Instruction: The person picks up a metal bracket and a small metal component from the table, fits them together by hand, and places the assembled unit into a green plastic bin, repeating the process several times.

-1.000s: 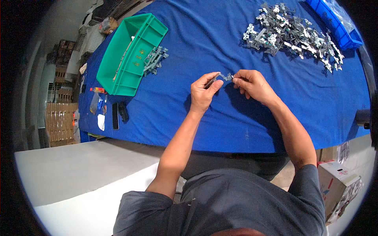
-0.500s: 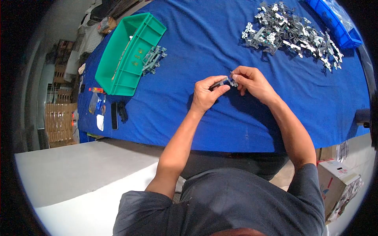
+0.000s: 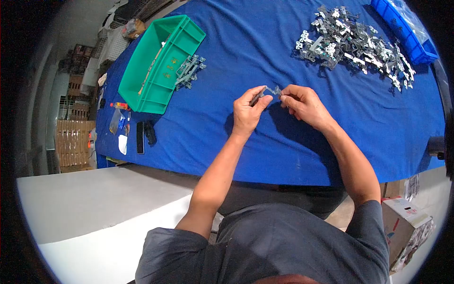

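A small grey metal bracket (image 3: pixel 275 90) spans the gap between my two hands over the blue cloth. My left hand (image 3: pixel 247 112) is closed around the bracket's left part, thumb against fingers, hiding much of it. At its other end, my right hand (image 3: pixel 306 107) pinches the bracket with thumb and fingertips. Up and to the right lies a loose heap of similar metal brackets (image 3: pixel 352 45). A smaller group of brackets (image 3: pixel 189 72) rests against the side of the green bin (image 3: pixel 161 93).
Small brass-coloured pieces (image 3: pixel 170 68) show by the green bin's side. Left of me lie a phone (image 3: pixel 140 137), a black object (image 3: pixel 150 133) and small packets (image 3: pixel 117 122). A blue crate (image 3: pixel 410 38) stands at the far right. A carton (image 3: pixel 402 213) is below the table.
The bracket has turned between my hands, and more of its end shows above the fingers. My left fingers have shifted slightly. The whole view has moved a little.
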The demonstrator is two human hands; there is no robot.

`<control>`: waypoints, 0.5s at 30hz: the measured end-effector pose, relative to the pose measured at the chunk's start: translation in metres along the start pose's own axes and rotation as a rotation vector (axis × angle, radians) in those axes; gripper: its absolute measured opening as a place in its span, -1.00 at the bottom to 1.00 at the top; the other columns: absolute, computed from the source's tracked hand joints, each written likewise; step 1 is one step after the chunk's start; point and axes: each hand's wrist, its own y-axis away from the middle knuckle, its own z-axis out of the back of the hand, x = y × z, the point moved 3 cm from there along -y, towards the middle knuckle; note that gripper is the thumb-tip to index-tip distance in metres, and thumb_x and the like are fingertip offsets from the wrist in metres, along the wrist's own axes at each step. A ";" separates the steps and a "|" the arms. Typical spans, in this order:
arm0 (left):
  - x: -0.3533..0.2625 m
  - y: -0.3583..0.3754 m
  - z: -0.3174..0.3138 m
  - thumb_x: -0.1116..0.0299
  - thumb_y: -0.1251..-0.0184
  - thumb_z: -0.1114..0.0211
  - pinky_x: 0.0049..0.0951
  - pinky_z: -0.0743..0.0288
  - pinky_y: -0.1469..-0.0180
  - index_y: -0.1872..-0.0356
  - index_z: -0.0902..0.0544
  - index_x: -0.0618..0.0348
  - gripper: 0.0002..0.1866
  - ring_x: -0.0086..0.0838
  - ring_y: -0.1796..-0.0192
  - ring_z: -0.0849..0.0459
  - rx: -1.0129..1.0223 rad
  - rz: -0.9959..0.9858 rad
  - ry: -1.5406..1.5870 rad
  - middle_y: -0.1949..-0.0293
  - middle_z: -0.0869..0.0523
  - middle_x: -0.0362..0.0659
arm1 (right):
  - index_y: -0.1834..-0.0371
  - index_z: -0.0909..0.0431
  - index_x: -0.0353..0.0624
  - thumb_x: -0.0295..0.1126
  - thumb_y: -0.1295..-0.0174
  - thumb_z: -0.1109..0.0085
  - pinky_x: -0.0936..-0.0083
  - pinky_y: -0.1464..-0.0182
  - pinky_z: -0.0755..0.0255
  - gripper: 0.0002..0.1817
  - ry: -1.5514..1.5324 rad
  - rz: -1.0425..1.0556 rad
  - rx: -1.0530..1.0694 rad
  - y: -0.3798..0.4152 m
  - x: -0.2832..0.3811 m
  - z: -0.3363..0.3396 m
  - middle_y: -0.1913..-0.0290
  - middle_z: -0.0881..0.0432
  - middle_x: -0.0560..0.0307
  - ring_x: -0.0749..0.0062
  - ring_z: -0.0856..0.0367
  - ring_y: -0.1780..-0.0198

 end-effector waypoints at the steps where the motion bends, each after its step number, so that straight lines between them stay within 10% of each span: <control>1: 0.002 0.000 0.000 0.36 -0.33 -0.54 -0.66 -0.53 0.19 -0.05 -0.73 0.33 -0.65 -0.74 0.25 -0.60 -0.010 -0.006 -0.005 0.25 -0.76 -0.32 | 0.11 -0.66 -0.26 -0.33 -0.46 -0.16 0.54 0.47 -0.47 -0.79 0.004 0.016 -0.018 0.001 0.002 0.000 0.38 -0.70 0.18 0.60 -0.59 0.44; 5: 0.002 0.000 -0.004 0.38 -0.33 -0.53 -0.68 -0.21 0.51 -0.06 -0.75 0.24 -0.67 -0.81 0.51 -0.38 0.018 -0.022 0.023 0.46 -0.62 -0.44 | 0.11 -0.65 -0.27 -0.32 -0.46 -0.17 0.49 0.44 -0.49 -0.79 0.075 0.082 -0.034 -0.003 -0.004 0.003 0.38 -0.71 0.18 0.57 -0.60 0.46; 15: 0.001 -0.002 -0.008 0.41 -0.22 -0.59 -0.59 -0.51 0.33 0.02 -0.77 0.31 -0.67 -0.75 0.38 -0.59 0.028 -0.065 -0.160 0.41 -0.76 -0.32 | 0.11 -0.62 -0.30 -0.37 -0.44 -0.23 0.52 0.44 -0.51 -0.82 -0.063 0.076 -0.104 -0.004 -0.007 0.001 0.40 -0.64 0.17 0.56 -0.59 0.46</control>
